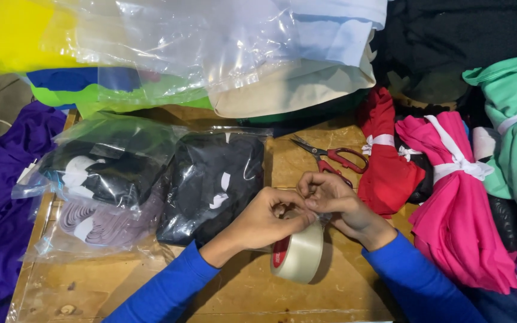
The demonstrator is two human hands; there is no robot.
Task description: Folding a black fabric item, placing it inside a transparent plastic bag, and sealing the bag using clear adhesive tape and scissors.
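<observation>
A large roll of pale translucent packing tape with a red core label [297, 254] is being held upright on its edge on the worn wooden table [246, 293], near the front edge. The left hand [267, 221] is being curled over the top of the roll, fingertips pressed together and pinching at the tape's surface. The right hand [336, 203] is being closed beside it, thumb and fingers pinching the same spot; both hands are touching. Red-handled scissors [330, 158] are lying just behind the hands. A clear plastic bag of black fabric [213, 182] is lying to the left of the roll. A red cloth bundle tied with white strip [387, 164] is lying to the right.
</observation>
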